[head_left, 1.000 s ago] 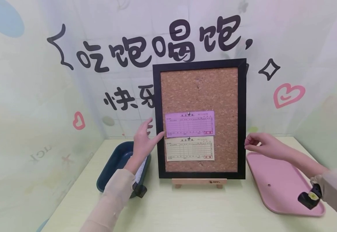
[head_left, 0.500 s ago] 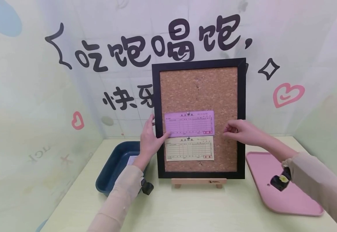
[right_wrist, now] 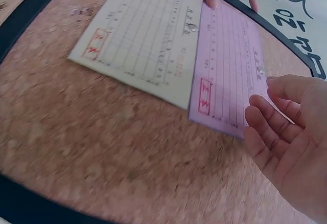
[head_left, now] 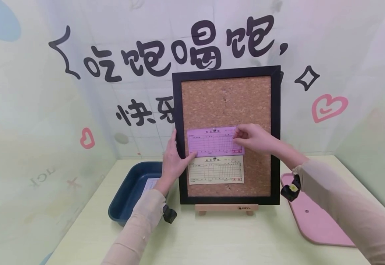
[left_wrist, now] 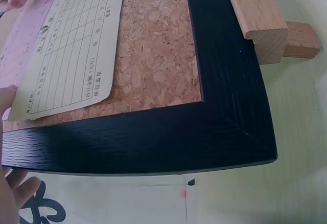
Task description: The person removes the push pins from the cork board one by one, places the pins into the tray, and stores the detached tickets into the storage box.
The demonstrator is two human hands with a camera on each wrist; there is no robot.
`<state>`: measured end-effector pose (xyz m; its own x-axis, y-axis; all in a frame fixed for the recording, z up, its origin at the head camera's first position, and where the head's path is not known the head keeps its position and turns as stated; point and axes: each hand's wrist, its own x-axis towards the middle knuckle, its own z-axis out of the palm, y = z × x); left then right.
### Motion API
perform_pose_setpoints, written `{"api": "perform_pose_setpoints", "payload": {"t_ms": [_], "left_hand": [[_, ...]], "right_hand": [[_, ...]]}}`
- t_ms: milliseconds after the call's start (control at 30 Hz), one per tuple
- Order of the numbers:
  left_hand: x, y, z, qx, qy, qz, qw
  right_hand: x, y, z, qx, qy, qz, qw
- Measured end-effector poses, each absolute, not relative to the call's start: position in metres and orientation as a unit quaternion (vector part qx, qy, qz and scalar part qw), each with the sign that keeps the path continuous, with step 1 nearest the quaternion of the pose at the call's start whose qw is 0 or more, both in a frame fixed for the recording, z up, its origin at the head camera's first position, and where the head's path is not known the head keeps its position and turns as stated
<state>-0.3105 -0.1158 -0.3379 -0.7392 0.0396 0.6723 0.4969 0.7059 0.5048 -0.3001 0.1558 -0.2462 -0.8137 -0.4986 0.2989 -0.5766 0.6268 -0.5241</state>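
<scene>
A black-framed corkboard [head_left: 225, 99] stands upright on a small wooden easel [head_left: 227, 207]. Pinned low on it is a purple printed slip [head_left: 209, 143], just above a cream slip [head_left: 212, 173]. Each has a pushpin near its top middle: the upper pushpin [head_left: 214, 129] and the lower pushpin [head_left: 214, 158]. My left hand [head_left: 173, 159] grips the board's left edge, thumb in front at the purple slip's lower left corner, fingers behind the frame. My right hand [head_left: 254, 138] is over the purple slip's right end, fingers loosely bent and holding nothing in the right wrist view [right_wrist: 291, 137].
On the left of the table [head_left: 219, 239] stands a dark blue bin [head_left: 119, 209] with a paper slip [head_left: 149, 184] inside, partly behind my left arm. A pink tray [head_left: 315, 224] lies at the right under my right forearm. A printed wall sheet [head_left: 139, 22] hangs behind.
My right hand has moved left from beside the frame's right edge to over the purple slip. The left hand has closed in on the board's left edge, its thumb now on the slip.
</scene>
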Motion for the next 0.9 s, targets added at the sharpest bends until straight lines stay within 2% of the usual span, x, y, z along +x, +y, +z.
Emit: {"api": "perform_pose_setpoints", "payload": {"t_ms": [333, 767, 900], "left_hand": [[-0.31, -0.115, -0.338, -0.149, -0.867, -0.364, 0.306], [-0.309, -0.116, -0.337, -0.148, -0.867, -0.362, 0.308], [-0.308, -0.116, -0.337, -0.148, -0.867, -0.361, 0.309]], "right_hand": [[-0.313, 0.137, -0.242, 0.291, -0.897, 0.323, 0.08], [-0.321, 0.114, -0.241, 0.292, -0.89, 0.321, 0.142], [-0.321, 0.109, -0.244, 0.277, -0.896, 0.3, 0.176]]}}
